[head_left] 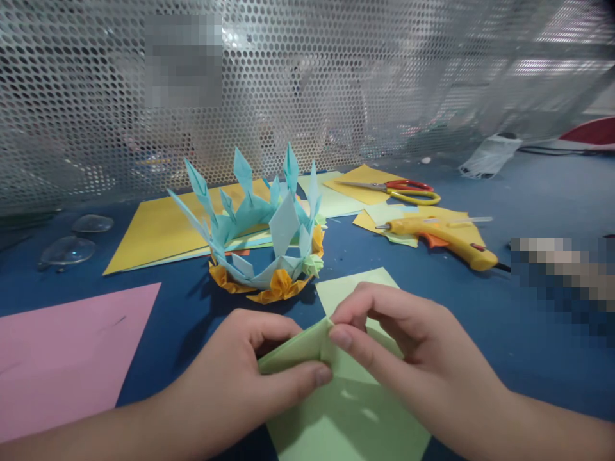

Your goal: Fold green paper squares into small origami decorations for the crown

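A folded piece of light green paper (305, 346) is held up between both hands, above a flat light green sheet (350, 416). My left hand (259, 371) grips its left part, thumb across the near face and fingers behind. With thumb and index finger, my right hand (408, 346) pinches its upper right corner. Just beyond the hands stands a pale blue paper crown (283, 224) with pointed tips. Orange folded paper flowers (281, 286) and a small light green one (312, 264) sit round its base.
A pink sheet (72, 352) lies at left, glasses (67, 251) behind it. Yellow sheets (154, 224) are beyond the crown. Scissors (394, 189) and a yellow glue gun (442, 240) rest on paper at right. A perforated metal panel (288, 83) borders the blue table (528, 384).
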Tool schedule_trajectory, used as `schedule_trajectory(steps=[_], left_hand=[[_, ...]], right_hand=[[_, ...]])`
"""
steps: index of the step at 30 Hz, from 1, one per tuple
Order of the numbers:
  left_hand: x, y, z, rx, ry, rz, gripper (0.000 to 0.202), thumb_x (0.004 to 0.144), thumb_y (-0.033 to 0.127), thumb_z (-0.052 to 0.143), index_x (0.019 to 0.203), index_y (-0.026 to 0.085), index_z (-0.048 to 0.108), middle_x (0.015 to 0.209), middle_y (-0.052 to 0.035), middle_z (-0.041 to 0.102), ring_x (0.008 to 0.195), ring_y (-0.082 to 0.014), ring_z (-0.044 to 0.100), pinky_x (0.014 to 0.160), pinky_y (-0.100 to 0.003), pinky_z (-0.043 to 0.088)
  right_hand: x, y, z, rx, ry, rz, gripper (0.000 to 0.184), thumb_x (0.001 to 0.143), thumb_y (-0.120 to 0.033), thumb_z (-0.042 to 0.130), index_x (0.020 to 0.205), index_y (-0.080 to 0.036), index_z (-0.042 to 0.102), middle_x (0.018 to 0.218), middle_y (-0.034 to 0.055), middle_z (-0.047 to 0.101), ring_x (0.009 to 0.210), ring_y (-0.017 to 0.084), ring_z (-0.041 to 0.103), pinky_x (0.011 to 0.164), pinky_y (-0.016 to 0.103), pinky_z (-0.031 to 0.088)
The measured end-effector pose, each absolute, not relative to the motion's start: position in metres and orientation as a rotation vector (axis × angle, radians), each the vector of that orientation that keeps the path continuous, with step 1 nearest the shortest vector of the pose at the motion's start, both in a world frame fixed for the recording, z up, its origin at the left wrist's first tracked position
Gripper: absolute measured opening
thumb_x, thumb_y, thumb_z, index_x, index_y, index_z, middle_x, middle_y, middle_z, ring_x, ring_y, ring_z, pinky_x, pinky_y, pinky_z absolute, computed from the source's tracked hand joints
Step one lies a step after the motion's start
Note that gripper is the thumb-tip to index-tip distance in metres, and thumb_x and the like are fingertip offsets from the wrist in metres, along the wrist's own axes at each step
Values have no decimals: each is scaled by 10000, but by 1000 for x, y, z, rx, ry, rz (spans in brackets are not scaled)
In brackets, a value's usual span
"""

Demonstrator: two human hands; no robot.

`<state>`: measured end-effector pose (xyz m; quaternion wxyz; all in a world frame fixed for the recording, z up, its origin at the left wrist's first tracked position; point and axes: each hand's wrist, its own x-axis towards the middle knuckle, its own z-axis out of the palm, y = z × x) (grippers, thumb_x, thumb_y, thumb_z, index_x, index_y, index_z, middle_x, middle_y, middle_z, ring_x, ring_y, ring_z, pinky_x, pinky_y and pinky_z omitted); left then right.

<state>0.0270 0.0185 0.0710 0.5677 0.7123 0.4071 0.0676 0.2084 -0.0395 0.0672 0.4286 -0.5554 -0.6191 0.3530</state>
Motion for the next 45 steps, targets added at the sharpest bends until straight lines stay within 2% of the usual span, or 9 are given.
schedule_trajectory(steps=[6, 11, 17, 21, 29, 32, 36, 40, 45], left_hand=[[28, 21, 71, 1698, 956, 143, 238, 779, 341, 579, 612, 173, 562, 564, 50, 464, 548, -109, 417, 500, -207, 304], [28, 20, 72, 1647, 963, 145, 248, 770, 331, 576, 587, 179, 508, 550, 64, 398, 521, -91, 357, 462, -194, 277], [28, 21, 78, 1667, 1003, 282, 223, 720, 359, 632, 589, 181, 601, 480, 59, 425, 494, -114, 447, 437, -190, 321], [31, 22, 83, 1688, 1017, 331, 212, 709, 370, 634, 604, 186, 636, 454, 58, 451, 498, -130, 495, 445, -192, 357], [30, 15, 77, 1699, 1015, 235, 262, 709, 322, 575, 516, 194, 453, 482, 73, 333, 473, -86, 330, 429, -195, 252], [30, 14, 76, 1705, 1042, 205, 273, 715, 292, 543, 521, 198, 375, 520, 76, 292, 499, -77, 266, 440, -203, 215], [30, 14, 75, 1731, 1020, 218, 269, 704, 257, 554, 519, 197, 368, 521, 77, 303, 504, -77, 281, 444, -200, 223], [26, 14, 70, 1632, 1015, 322, 241, 726, 306, 625, 565, 191, 488, 521, 61, 422, 497, -93, 374, 452, -202, 301], [18, 14, 63, 1672, 1069, 680, 157, 746, 301, 665, 631, 205, 617, 585, 17, 562, 561, -141, 495, 521, -236, 408]], right_hand=[[207, -41, 66, -1386, -1545, 891, 121, 859, -231, 578, 740, -229, 600, 628, -25, 572, 583, 130, 550, 545, 218, 458], [207, -39, 65, -1404, -1481, 1001, 122, 858, -262, 585, 742, -227, 602, 616, -28, 558, 560, 126, 528, 508, 214, 438], [207, -36, 68, -1311, -1513, 1058, 126, 752, -221, 726, 723, -237, 604, 676, -31, 621, 650, 140, 569, 613, 221, 474], [204, -35, 66, -1379, -1396, 1226, 81, 735, -199, 674, 676, -225, 623, 618, -24, 613, 596, 141, 553, 576, 242, 452], [205, -30, 69, -1257, -1004, 1556, 202, 592, -160, 796, 617, -189, 598, 558, -58, 566, 514, 81, 483, 491, 174, 384], [206, -31, 70, -1231, -1099, 1519, 181, 665, -193, 780, 651, -192, 600, 588, -58, 575, 527, 79, 490, 497, 167, 396], [209, -35, 70, -1275, -1335, 1266, 140, 808, -244, 667, 687, -201, 611, 647, -34, 588, 591, 102, 519, 544, 183, 425], [213, -37, 68, -1237, -1339, 1211, 222, 874, -273, 619, 670, -205, 566, 614, -47, 532, 570, 97, 484, 534, 181, 409], [213, -37, 65, -1204, -1359, 1404, 130, 885, -227, 582, 760, -212, 547, 688, -26, 607, 649, 122, 561, 611, 208, 450]])
